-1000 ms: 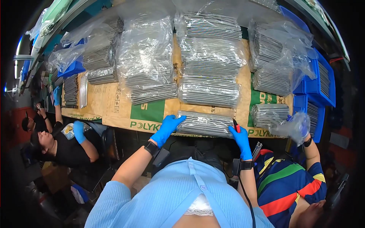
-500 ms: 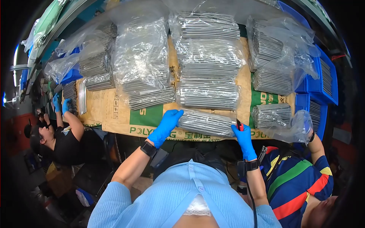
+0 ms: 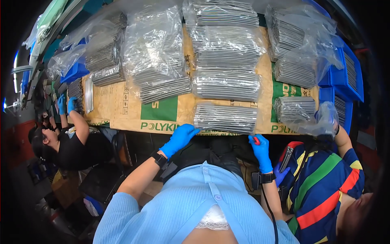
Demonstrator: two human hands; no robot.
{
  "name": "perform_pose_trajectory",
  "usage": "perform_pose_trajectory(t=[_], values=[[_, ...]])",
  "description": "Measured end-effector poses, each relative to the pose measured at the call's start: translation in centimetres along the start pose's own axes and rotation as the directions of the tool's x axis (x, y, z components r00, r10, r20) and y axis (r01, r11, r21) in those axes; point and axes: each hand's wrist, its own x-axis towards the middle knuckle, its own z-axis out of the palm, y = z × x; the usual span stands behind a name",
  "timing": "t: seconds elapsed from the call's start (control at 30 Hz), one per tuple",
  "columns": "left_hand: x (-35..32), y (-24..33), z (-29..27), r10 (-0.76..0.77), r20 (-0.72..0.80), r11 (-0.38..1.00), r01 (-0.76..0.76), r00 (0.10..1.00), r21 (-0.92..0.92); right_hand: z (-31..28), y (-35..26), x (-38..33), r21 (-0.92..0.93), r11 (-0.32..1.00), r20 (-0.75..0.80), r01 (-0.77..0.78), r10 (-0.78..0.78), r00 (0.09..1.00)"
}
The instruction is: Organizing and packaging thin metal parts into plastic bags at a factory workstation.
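A bundle of thin metal rods in a clear plastic bag [image 3: 225, 118] lies level near the table's front edge. At its near left corner, my left hand [image 3: 178, 141], in a blue glove, has its fingers stretched out and close to the plastic; whether they touch it cannot be told. Below the near right corner, my right hand [image 3: 262, 153], also blue-gloved, is closed around a small red tool [image 3: 256, 140], most of it hidden by the fingers. Behind the bundle lie more bagged rods [image 3: 227, 84].
Brown printed paper [image 3: 122, 110] covers the table. Bagged rod stacks [image 3: 156, 53] stand at the left and back, with blue bins [image 3: 352, 73] at the right. A co-worker in a striped shirt [image 3: 321, 183] sits close at my right; another co-worker [image 3: 81, 150] works at the left.
Both hands have let the bagged rods down, now level on the paper, and drawn back toward me. The red tool stays in my right hand. The view has shifted slightly.
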Motion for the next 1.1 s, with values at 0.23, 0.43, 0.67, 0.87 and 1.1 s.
perform_pose_trajectory(t=[0.23,0.43,0.67,0.87,1.1], values=[[2.3,2.8,-3.3,-0.279,0.001,0.957,0.278,0.96,0.088,0.3,-2.5,-0.3,-0.064,0.992,0.004,-0.108,0.109,0.994],[8.5,-0.4,-1.9,-0.406,-0.255,0.839,0.247,0.878,-0.486,-2.4,-4.0,8.2,-0.207,0.968,-0.257,0.146,-0.197,0.946],[15.2,-4.7,-1.2,-0.567,-0.099,0.67,0.389,0.818,-0.632,-2.8,-0.3,17.7,0.011,0.979,-0.119,-0.203,0.203,0.972],[17.1,-2.9,-4.5,-0.599,0.278,0.586,0.648,0.751,-0.486,-2.9,-2.1,21.4,0.24,0.92,0.118,-0.31,0.289,0.95],[11.3,-1.6,-1.1,-0.509,0.067,0.495,0.355,0.858,-0.793,-3.0,-0.9,18.7,0.193,0.926,0.307,-0.325,0.258,0.916]])
